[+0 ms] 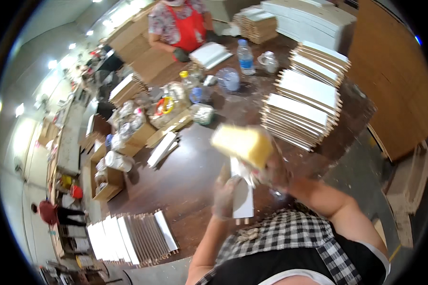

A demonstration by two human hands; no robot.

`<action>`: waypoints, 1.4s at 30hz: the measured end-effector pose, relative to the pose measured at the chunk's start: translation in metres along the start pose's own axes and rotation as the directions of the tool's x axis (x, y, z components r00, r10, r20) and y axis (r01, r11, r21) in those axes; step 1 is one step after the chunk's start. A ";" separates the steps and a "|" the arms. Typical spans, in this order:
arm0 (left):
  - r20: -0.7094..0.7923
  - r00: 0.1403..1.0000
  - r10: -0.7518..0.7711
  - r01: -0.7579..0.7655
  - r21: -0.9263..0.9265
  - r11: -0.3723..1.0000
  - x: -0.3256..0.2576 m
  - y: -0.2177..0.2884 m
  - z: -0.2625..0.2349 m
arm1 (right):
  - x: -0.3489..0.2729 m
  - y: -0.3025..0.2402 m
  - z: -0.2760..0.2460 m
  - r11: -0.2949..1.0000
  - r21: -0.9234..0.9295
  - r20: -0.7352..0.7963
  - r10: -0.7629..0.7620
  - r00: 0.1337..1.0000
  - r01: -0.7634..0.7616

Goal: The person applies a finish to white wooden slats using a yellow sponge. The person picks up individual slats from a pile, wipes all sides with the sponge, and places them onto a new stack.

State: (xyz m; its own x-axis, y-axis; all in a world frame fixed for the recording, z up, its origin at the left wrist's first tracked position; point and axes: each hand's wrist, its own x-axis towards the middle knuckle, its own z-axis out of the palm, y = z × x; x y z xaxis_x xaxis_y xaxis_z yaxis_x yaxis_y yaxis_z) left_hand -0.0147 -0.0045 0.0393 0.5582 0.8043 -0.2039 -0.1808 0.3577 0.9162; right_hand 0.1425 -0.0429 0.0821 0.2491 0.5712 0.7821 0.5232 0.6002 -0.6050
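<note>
My left hand [223, 197], in a thin clear glove, grips the side of a narrow white board [243, 204]. Two wooden dowels stick out of the board's near end. Above its far end, my right hand [276, 168] is closed on a pale yellow sponge-like block [242, 143], blurred by motion. Something whitish shows under the right fingers, too smeared to name. A row of similar white boards [128, 237] stands packed on edge at the near left. More such boards [297, 110] are stacked at the right.
Across the brown table [185, 156] a co-worker in a red apron [188, 28] handles white boards [210, 55]. A water bottle [245, 58], a plastic jar [228, 80] and a cardboard box [110, 183] stand on the table. A tall brown panel [394, 71] rises at the right.
</note>
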 end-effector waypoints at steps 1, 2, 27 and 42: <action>-0.060 0.998 0.023 -0.031 -0.139 0.990 0.013 -0.023 -0.016 | -0.008 -0.012 0.008 0.998 -0.049 0.054 -0.045 0.997 0.048; -0.141 0.985 -0.103 0.016 -0.514 0.857 0.023 -0.030 -0.018 | -0.021 -0.011 0.010 0.987 -0.049 0.169 -0.141 0.976 0.151; 0.284 0.712 0.643 -0.587 0.743 0.322 0.044 0.001 -0.051 | -0.076 0.034 -0.056 0.026 0.865 0.280 0.804 0.524 -0.501; -0.064 0.791 0.608 -0.331 0.792 0.513 0.028 -0.075 -0.125 | -0.119 0.059 -0.064 -0.078 0.773 0.429 0.796 0.427 -0.630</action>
State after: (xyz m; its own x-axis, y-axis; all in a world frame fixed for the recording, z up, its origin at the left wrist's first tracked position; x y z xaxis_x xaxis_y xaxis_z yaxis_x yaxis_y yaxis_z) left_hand -0.0867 0.0502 -0.0781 0.2803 0.8841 0.3739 0.3640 -0.4583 0.8108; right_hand 0.1957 -0.1114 -0.0376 0.1736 0.9618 -0.2119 -0.8276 0.0259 -0.5606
